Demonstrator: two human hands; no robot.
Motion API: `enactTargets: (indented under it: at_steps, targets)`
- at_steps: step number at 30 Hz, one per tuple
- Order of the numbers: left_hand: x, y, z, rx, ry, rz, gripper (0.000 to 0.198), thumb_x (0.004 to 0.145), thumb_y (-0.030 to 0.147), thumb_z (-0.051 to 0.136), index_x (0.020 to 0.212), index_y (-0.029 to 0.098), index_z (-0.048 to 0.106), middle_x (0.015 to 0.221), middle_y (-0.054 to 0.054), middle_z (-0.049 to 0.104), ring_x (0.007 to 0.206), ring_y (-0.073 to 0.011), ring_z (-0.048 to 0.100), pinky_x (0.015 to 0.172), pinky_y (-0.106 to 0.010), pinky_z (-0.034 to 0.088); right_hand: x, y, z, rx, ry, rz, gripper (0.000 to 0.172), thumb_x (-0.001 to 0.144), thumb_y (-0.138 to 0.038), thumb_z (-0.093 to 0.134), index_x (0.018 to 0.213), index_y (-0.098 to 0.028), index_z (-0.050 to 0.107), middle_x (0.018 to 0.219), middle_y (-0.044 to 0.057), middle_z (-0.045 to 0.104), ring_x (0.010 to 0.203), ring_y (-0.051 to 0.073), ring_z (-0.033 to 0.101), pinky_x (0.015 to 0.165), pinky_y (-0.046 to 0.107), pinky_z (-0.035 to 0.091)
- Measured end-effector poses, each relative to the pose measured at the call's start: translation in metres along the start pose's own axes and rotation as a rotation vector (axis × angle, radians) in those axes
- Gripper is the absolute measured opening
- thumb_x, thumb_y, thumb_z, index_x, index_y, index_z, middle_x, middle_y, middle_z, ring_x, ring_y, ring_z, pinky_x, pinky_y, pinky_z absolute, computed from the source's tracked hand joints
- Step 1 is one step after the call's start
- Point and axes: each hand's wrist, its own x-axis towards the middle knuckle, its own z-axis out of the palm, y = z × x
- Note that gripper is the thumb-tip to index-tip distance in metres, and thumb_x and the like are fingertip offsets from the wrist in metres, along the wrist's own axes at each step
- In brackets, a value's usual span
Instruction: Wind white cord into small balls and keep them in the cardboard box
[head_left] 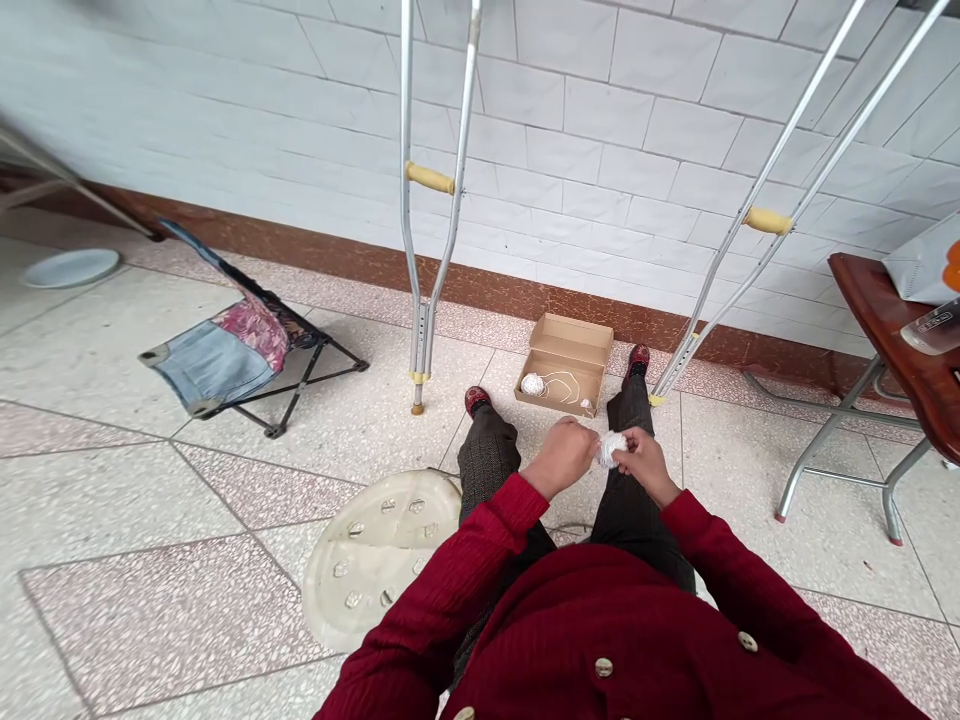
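My right hand [639, 458] pinches a small white ball of yarn [612, 449] between thumb and fingers, in front of my knees. My left hand [564, 455] is closed in a fist at the ball's left side. Whatever its fingers grip is hidden or too fine to make out. Beyond my hands, an open cardboard box [553, 402] sits on the floor between my feet, its lid tipped back toward the wall. Inside lie another white ball of yarn [533, 384], a loose curling white strand [562, 378] and a small white bit [585, 404].
Two metal crutches with yellow grips, one left [430, 178] and one right [767, 221], lean on the tiled wall. A folding chair [217, 355] stands at left. Beside my leg lies a round pale lid with holes [382, 545]. A brown table [874, 310] is at right.
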Motion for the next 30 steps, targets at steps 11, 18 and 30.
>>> enactTargets:
  at_steps: [11, 18, 30]
  targets:
    - [-0.023, -0.016, 0.036, -0.459, -0.058, -0.108, 0.032, 0.093, 0.023, 0.043, 0.073, 0.016, 0.067, 0.073, -0.002, 0.069, 0.069, -0.0139, 0.06, 0.065, -0.022, 0.038, -0.035, -0.051, -0.004, 0.464, -0.197, 0.015, 0.022, 0.067, -0.027, 0.067, 0.087, -0.018, 0.061, 0.064, -0.003, 0.06, 0.045, 0.007, 0.049, 0.041, 0.019, 0.033]
    - [0.001, -0.029, 0.011, -0.25, -0.04, 0.049, 0.024, 0.09, 0.024, 0.053, 0.07, 0.016, 0.065, 0.076, -0.005, 0.068, 0.08, -0.0189, 0.06, 0.092, -0.033, 0.036, -0.049, -0.025, -0.012, 0.143, -0.524, 0.11, 0.027, 0.061, -0.017, 0.065, 0.088, -0.017, 0.061, 0.061, -0.005, 0.06, 0.039, 0.006, 0.047, 0.036, 0.017, 0.032]
    - [-0.011, 0.015, 0.005, -0.534, -0.013, -0.096, 0.035, 0.092, 0.029, 0.044, 0.069, 0.016, 0.066, 0.068, -0.001, 0.066, 0.066, -0.0143, 0.058, 0.066, -0.023, 0.039, 0.017, -0.036, -0.006, 0.234, 0.155, -0.045, 0.028, 0.062, -0.031, 0.066, 0.084, -0.018, 0.056, 0.062, -0.004, 0.059, 0.044, 0.009, 0.051, 0.041, 0.021, 0.035]
